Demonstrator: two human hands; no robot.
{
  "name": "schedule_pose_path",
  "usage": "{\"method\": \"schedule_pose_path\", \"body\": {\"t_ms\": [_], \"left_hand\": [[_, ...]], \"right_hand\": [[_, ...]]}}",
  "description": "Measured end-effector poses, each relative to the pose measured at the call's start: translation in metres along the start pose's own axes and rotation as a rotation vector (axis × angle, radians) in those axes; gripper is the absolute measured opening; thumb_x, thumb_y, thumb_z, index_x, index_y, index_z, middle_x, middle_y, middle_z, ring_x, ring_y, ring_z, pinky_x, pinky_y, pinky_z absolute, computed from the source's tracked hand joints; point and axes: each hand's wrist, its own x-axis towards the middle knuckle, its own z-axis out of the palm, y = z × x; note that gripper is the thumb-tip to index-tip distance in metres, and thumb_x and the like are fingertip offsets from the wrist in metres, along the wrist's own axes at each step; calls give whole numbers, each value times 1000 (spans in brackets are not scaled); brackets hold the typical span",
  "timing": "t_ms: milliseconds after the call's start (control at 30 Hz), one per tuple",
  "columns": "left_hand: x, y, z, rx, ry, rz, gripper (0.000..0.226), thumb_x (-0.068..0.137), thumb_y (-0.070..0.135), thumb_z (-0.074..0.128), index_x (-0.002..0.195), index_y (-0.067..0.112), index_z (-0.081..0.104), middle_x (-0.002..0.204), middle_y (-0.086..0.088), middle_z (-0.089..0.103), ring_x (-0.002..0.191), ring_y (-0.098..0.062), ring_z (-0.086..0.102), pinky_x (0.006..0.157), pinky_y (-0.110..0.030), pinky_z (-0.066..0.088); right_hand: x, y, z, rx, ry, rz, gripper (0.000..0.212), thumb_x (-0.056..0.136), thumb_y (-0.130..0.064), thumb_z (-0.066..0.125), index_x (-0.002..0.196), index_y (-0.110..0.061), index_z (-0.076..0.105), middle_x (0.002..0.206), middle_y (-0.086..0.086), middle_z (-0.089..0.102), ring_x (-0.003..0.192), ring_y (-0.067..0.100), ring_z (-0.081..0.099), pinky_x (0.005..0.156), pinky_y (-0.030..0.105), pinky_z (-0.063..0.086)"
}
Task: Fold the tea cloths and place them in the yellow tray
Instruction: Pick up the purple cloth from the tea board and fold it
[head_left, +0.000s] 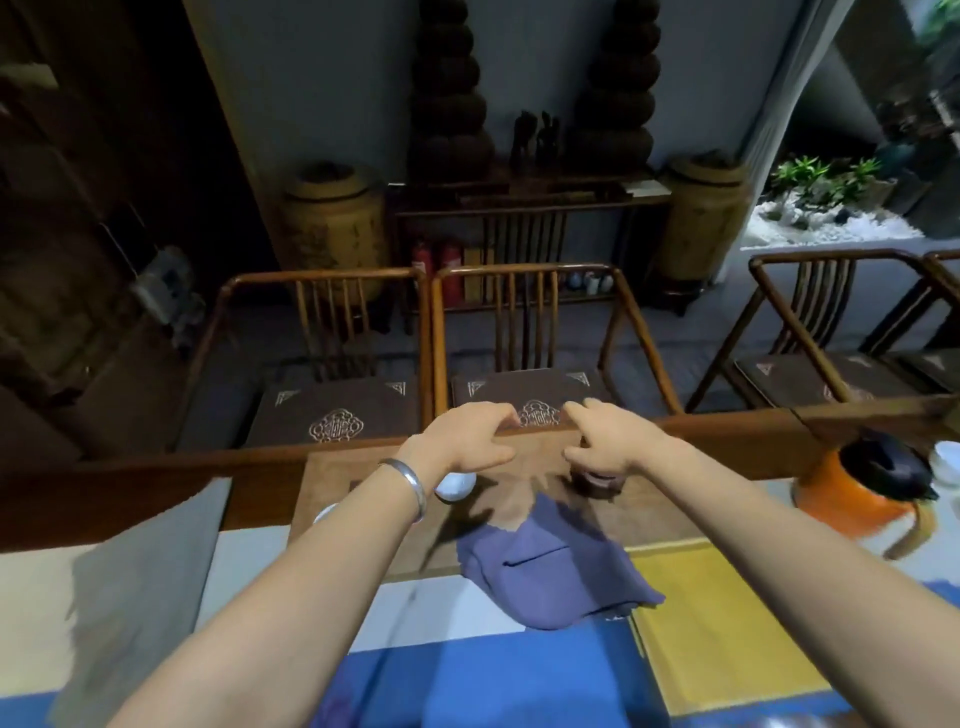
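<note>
Hands reach forward over the far edge of the wooden tea board (363, 483), both arms stretched out. Left hand (467, 441) has fingers curled down, pinching the top edge of a brown tea cloth (524, 493); a silver bangle (410, 480) sits on that wrist. Right hand (608, 436) is curled the same way at the cloth's other top corner, thumb and fingertips closed on the fabric as far as the view shows. Brown cloth hangs between the two hands, hard to tell apart from the wood behind it. Purple tea cloth (550, 571) lies crumpled on the board's near edge, just below the brown one, its right corner touching the yellow tray (727, 623). Tray sits right of the purple cloth, nothing in it that shows. White cup (456, 486) under the left wrist. Small dark dish (597, 478) under the right hand. Orange pot (857, 499) far right. Wooden chairs (519, 338) behind the table.
</note>
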Motion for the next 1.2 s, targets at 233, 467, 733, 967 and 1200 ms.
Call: {"method": "schedule_pose_path", "body": {"t_ms": [233, 467, 733, 967, 1200], "left_hand": [[0, -45, 87, -159, -116, -123, 39, 85, 27, 61, 121, 16, 55, 126, -4, 61, 116, -24, 57, 88, -28, 45], [-2, -60, 169, -180, -184, -124, 42, 81, 22, 59, 122, 18, 56, 121, -6, 60, 110, -24, 55, 94, -35, 45], [15, -76, 200, -92, -50, -139, 44, 83, 24, 61, 126, 19, 53, 123, -4, 53, 113, -25, 48, 90, -34, 40], [18, -76, 210, 30, -26, -125, 16, 87, 29, 55, 97, 16, 57, 101, -6, 64, 97, -30, 52, 84, -34, 34], [3, -79, 199, -283, 1, -185, 16, 86, 26, 63, 78, 15, 54, 84, -5, 60, 81, -24, 52, 69, -33, 37]], "right_hand": [[10, 24, 106, 96, -162, -2, 39, 84, -32, 54, 117, -11, 49, 111, 16, 55, 101, 36, 57, 78, 36, 45], [19, 45, 181, 115, -226, -29, 44, 82, -35, 59, 121, -14, 49, 108, 13, 52, 101, 33, 53, 74, 32, 32], [33, 57, 201, 192, -152, -99, 46, 76, -39, 69, 115, -18, 57, 105, 8, 49, 97, 29, 52, 81, 37, 43], [28, 60, 213, 217, -53, -107, 24, 87, -25, 58, 108, -14, 61, 105, 11, 51, 104, 29, 49, 86, 36, 39], [24, 62, 204, 214, -19, -112, 11, 90, -22, 52, 94, -12, 56, 99, 15, 59, 96, 34, 52, 81, 39, 38]]}}
